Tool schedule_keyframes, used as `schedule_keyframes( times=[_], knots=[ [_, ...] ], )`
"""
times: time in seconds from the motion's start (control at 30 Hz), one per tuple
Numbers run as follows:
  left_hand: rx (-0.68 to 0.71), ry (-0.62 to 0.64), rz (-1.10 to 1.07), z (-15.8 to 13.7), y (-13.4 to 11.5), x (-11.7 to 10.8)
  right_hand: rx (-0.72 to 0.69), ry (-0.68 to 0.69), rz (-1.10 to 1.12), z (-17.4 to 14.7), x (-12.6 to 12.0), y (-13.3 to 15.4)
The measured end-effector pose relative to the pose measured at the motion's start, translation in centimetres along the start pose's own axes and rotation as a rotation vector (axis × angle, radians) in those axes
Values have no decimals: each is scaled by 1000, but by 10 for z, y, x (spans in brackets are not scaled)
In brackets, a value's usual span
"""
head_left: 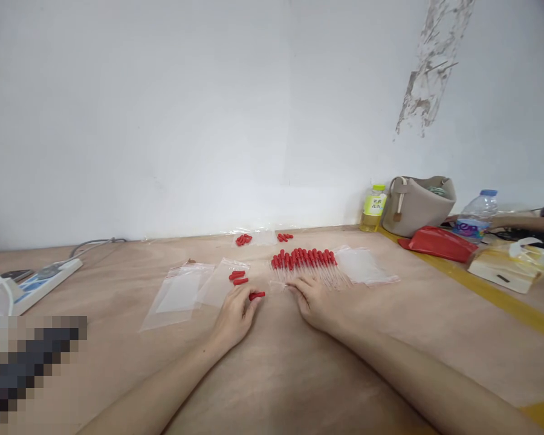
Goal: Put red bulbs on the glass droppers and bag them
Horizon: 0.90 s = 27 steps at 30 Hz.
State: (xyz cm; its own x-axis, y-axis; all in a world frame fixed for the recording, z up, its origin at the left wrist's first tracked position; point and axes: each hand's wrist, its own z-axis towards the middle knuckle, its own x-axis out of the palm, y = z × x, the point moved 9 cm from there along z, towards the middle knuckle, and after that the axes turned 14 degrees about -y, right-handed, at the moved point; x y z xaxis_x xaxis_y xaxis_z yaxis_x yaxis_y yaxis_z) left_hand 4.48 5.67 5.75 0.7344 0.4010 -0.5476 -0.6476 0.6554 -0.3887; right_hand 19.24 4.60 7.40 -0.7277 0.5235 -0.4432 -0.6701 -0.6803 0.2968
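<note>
My left hand (236, 314) pinches a red rubber dropper bulb (257, 296), its end pointing right. To the right, my right hand (315, 302) has its fingers closed on a thin clear glass tube (278, 284), which is hard to make out against the table. Just beyond that hand lies a row of several glass droppers with red bulbs (303, 258), the bulbs facing the wall. Loose red bulbs (239, 277) rest beyond my left hand, beside a clear zip bag (222, 284). Further loose bulbs (243, 240) sit near the wall.
More clear bags (181, 293) lie left, and a stack of bags (367, 266) right. A power strip (49, 281) is far left. Along the right stand a tea bottle (374, 208), a grey bag (417, 208), a red pouch (439, 243), a water bottle (478, 214) and a tissue pack (510, 266).
</note>
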Motion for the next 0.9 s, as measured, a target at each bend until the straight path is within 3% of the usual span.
schedule_keyframes(
  times=[0.17, 0.5, 0.9],
  knots=[
    [-49, 24, 6, -2, 5, 0, -32, 92, -27, -13, 13, 7],
    [-124, 67, -100, -6, 10, 7, -3, 144, 44, -18, 21, 3],
    [-60, 61, -124, -6, 4, 4, -1, 255, 98, -16, 27, 4]
  ],
)
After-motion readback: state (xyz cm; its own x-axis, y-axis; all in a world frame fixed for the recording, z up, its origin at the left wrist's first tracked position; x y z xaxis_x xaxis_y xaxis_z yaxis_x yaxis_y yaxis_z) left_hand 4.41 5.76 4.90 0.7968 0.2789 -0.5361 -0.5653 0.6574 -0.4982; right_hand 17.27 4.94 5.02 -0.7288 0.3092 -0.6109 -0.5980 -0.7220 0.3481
